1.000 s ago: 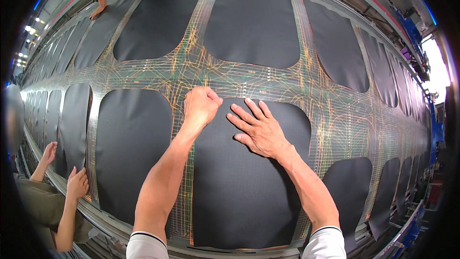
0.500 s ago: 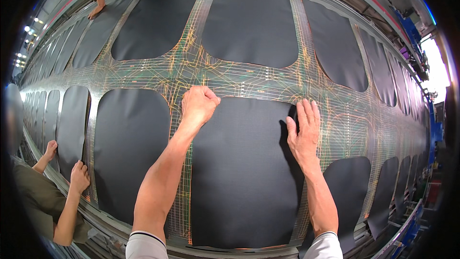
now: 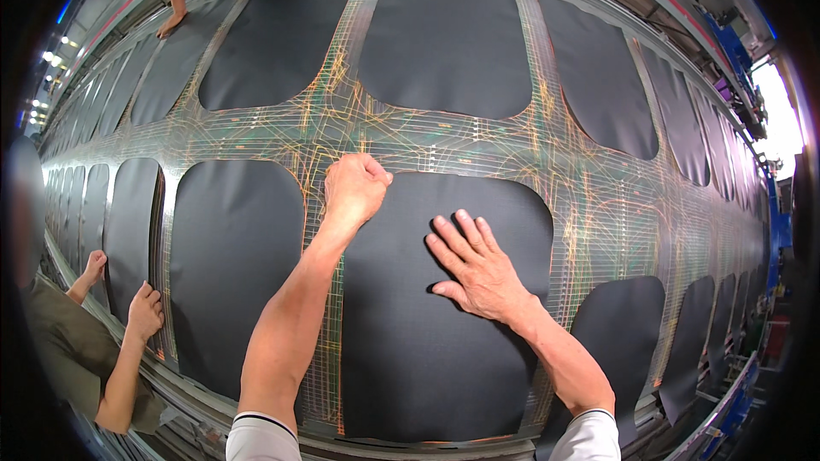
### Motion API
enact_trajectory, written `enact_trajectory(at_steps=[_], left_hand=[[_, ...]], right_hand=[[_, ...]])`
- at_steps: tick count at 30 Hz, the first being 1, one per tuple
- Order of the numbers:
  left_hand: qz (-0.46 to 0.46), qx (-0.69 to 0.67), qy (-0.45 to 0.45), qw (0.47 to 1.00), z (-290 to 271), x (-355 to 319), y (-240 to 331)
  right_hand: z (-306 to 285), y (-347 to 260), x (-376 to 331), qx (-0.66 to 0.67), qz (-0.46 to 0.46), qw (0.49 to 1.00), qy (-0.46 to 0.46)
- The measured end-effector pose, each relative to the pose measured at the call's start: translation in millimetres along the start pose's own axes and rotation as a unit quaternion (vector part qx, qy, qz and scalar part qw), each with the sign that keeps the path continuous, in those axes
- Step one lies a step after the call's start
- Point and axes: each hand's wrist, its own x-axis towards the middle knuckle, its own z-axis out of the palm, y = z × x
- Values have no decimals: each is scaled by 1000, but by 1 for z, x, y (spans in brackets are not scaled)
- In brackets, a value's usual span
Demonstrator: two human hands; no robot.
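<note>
A black, smooth sheet [image 3: 440, 358] with rounded far corners lies flat in front of me on a long table. At its far left corner my left hand [image 3: 356, 190] is closed, knuckles up, pinching the edge; the corner itself is hidden beneath the hand. My right hand [image 3: 478, 269] is open, palm down and fingers spread, on the upper middle of the same sheet. The sheet's far right corner shows uncovered, lying flat beside the printed lines.
The table surface [image 3: 427, 132] carries dense orange, green and white lines. Similar black sheets [image 3: 235, 265] lie in two rows along it. At left, a co-worker's hands [image 3: 145, 312] hold a sheet's near end. Another person's hand [image 3: 173, 24] rests at the far edge.
My right hand has moved left and nearer, from the sheet's far right corner to its upper middle, fingers now spread. The far right corner has come into view. My left hand stays put.
</note>
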Motion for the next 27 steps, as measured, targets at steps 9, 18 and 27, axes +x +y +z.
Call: enact_trajectory(at_steps=[9, 18, 27], left_hand=[[17, 14, 10, 1000, 1, 0, -2], [9, -10, -28, 1000, -3, 4, -5], [2, -75, -103, 992, -14, 7, -7]], right_hand=[[7, 5, 23, -18, -14, 1000, 6], [-6, 13, 21, -15, 75, 989, 128], [-26, 73, -1, 180, 383, 867, 261]])
